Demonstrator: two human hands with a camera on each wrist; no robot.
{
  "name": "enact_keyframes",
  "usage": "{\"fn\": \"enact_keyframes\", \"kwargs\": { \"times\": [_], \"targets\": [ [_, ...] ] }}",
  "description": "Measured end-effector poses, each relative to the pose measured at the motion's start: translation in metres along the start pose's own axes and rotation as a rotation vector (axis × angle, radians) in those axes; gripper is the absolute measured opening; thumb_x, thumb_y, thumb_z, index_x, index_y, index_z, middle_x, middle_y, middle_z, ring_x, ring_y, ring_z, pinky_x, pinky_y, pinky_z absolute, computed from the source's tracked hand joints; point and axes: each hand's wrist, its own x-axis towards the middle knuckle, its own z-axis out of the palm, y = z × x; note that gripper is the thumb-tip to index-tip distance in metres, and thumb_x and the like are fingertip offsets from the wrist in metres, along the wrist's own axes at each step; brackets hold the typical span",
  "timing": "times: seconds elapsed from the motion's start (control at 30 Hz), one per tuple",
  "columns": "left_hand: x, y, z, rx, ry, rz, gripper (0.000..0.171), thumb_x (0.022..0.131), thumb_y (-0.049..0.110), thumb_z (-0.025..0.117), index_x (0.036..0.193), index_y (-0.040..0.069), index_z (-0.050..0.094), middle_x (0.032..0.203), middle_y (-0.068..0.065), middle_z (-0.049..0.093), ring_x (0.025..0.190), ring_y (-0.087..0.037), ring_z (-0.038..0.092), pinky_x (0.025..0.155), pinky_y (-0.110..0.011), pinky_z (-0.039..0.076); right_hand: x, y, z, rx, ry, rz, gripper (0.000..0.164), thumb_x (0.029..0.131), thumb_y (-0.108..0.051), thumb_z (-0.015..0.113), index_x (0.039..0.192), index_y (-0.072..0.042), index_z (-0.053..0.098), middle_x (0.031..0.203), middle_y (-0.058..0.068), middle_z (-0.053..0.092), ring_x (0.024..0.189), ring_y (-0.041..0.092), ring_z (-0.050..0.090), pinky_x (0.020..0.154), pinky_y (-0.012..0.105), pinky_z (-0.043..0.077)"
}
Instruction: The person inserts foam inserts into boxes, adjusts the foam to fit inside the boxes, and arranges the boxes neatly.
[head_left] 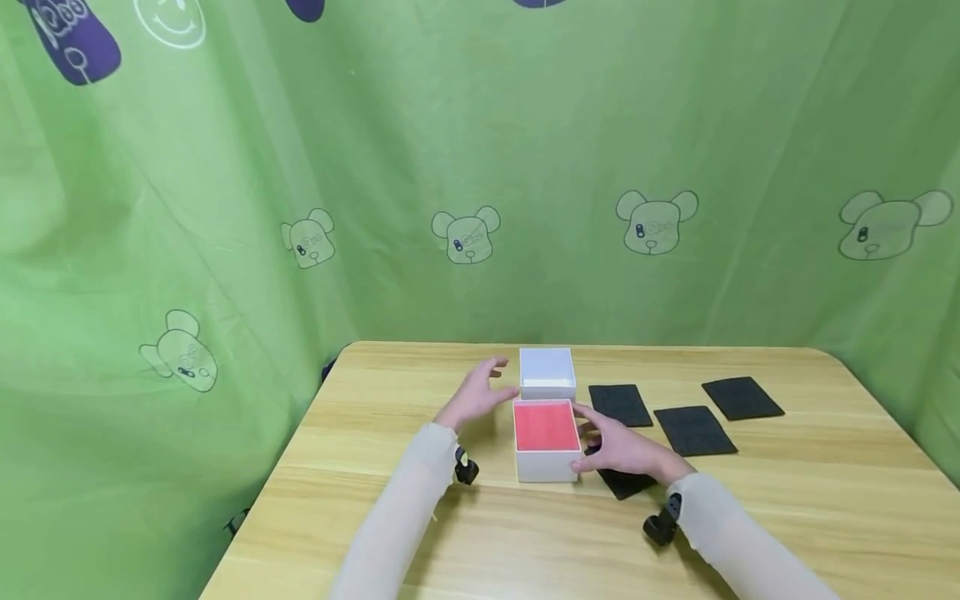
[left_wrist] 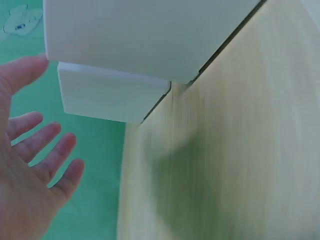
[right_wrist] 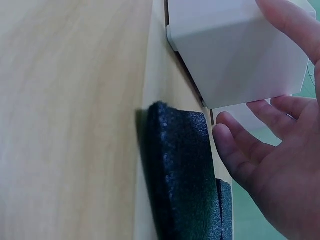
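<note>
A white open-topped box [head_left: 547, 467] with a red surface inside its rim stands on the wooden table. My right hand [head_left: 619, 444] holds it along its right side, thumb at the front corner and fingers at the back corner. In the right wrist view the fingertips lie against the edge of the white wall [right_wrist: 240, 60]. Left of the box is my left hand [head_left: 477, 393], its fingers spread and relaxed; in the left wrist view the thumb tip is right at the box's corner. Directly behind stands a second white box [head_left: 547, 392], pale inside.
Black foam squares lie to the right: one [head_left: 627, 483] partly under my right hand, one [head_left: 621, 403] behind it, and two more [head_left: 695, 431] [head_left: 742, 397] farther right. A green curtain [head_left: 555, 275] hangs behind the table [head_left: 390, 383].
</note>
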Motion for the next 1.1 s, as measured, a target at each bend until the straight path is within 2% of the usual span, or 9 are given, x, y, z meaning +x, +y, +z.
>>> {"fn": "enact_keyframes", "kwargs": {
  "times": [0.23,0.47,0.57,0.73,0.87,1.1],
  "targets": [
    [0.015,-0.008,0.005,-0.159,-0.091,-0.042,0.081,0.082,0.028,0.074,0.147,0.009,0.029,0.149,-0.007,0.034,0.131,-0.030,0.037,0.101,-0.046,0.039,-0.002,0.000,0.001,-0.022,0.003,0.007,0.104,0.074,-0.034,0.081,0.152,-0.012,0.015,0.141,0.016,0.039,0.123,0.034,0.043,0.099,0.048,0.041],
    [0.025,-0.014,0.013,-0.227,-0.185,-0.036,0.092,0.079,0.024,0.078,0.150,0.010,0.021,0.153,-0.006,0.025,0.135,-0.030,0.031,0.105,-0.046,0.035,-0.007,-0.001,0.003,-0.056,0.009,-0.044,0.103,0.075,-0.036,0.080,0.151,-0.008,0.016,0.141,0.016,0.037,0.121,0.033,0.044,0.098,0.048,0.041],
    [0.027,-0.015,0.015,-0.245,-0.198,-0.031,0.096,0.077,0.020,0.079,0.151,0.010,0.018,0.154,-0.007,0.021,0.135,-0.032,0.029,0.106,-0.048,0.033,-0.010,-0.002,0.004,-0.079,0.020,-0.054,0.103,0.075,-0.037,0.080,0.150,-0.006,0.017,0.142,0.016,0.037,0.121,0.034,0.045,0.097,0.049,0.042],
    [0.031,-0.014,0.019,-0.217,-0.206,-0.032,0.103,0.076,0.019,0.080,0.152,0.009,0.012,0.155,-0.008,0.018,0.136,-0.034,0.029,0.106,-0.048,0.032,-0.013,-0.004,0.006,-0.118,0.038,-0.057,0.102,0.074,-0.038,0.080,0.150,-0.006,0.019,0.141,0.014,0.038,0.120,0.033,0.045,0.096,0.047,0.043],
    [0.034,-0.014,0.022,-0.207,-0.208,-0.050,0.106,0.074,0.019,0.081,0.152,0.010,0.010,0.156,-0.007,0.017,0.135,-0.033,0.029,0.107,-0.046,0.032,-0.017,-0.007,0.006,-0.140,0.042,-0.069,0.103,0.073,-0.040,0.081,0.149,-0.006,0.020,0.142,0.015,0.037,0.121,0.035,0.044,0.097,0.051,0.041],
    [0.038,-0.013,0.022,-0.222,-0.200,-0.051,0.108,0.073,0.018,0.082,0.152,0.011,0.010,0.155,-0.008,0.019,0.134,-0.031,0.031,0.107,-0.045,0.032,-0.035,-0.013,-0.008,-0.322,0.069,-0.029,0.101,0.072,-0.042,0.080,0.147,-0.001,0.027,0.144,0.020,0.037,0.125,0.040,0.040,0.098,0.056,0.037]
  ]
}}
